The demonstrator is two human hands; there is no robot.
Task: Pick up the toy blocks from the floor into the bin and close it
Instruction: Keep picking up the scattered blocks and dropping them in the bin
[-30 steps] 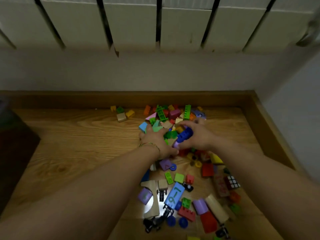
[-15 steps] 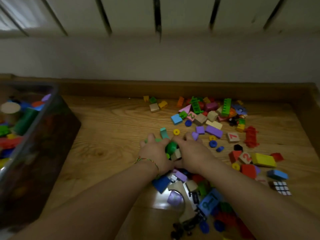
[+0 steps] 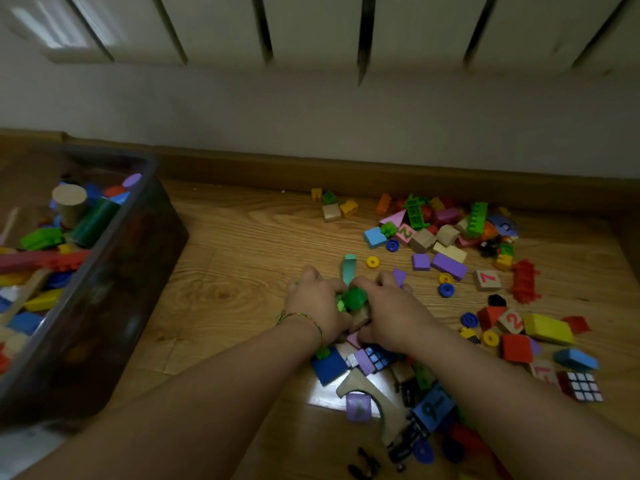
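Drawn back from the heap by the wall since a second ago, the left hand and the right hand are now set side by side low over the pale wooden floor, and the bin, unseen then, is brought into view at the left. Both hands are curled inward, and a clutch of small blocks is grasped between them. A round green plastic block is wedged at the top of the gap, and how many pieces lie beneath cannot be told. The cupped hold is judged to serve a two-handed scoop, so that many small pieces are carried at once rather than singly. A thin braided thread bracelet is worn on the left wrist. Just beyond the fingers a teal wedge-shaped block is left lying. Scattered toy blocks of plastic and wood, in purple, red, yellow and blue, some numbered, are spread to the right and under the forearms. A small black puzzle cube is seen at the far right. The dark translucent plastic bin stands well apart to the left, open and part filled, with no lid visible. Behind, a white radiator is mounted above the wooden skirting board.
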